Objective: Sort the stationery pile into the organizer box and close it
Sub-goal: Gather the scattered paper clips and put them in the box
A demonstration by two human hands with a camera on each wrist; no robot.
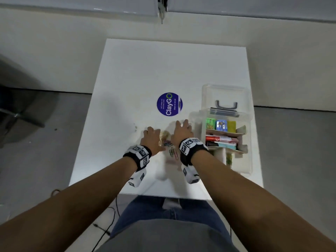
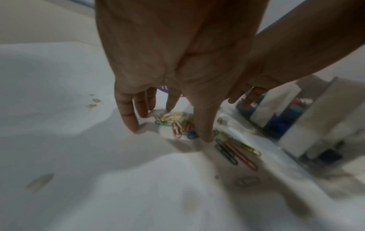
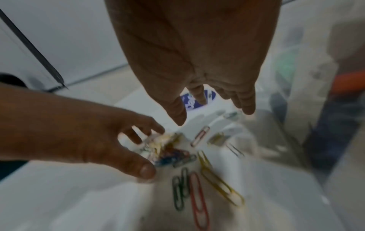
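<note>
Organizer box (image 1: 249,113) already holds markers and small packs, lid open. Paper clips (image 3: 197,184) remain loose on table (image 1: 138,73). Left hand (image 1: 152,138) fingers spread around the clip heap, right hand (image 1: 181,132) spread, holding nothing

Only readable bit is "ClayGO" on the round blue sticker (image 1: 169,104) stuck to the white table (image 1: 127,79); its smaller print's too tiny.

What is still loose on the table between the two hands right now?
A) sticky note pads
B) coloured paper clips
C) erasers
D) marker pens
B: coloured paper clips lie scattered on the white table between the left hand and the right hand, while the markers already sit inside the clear organizer box.
</note>
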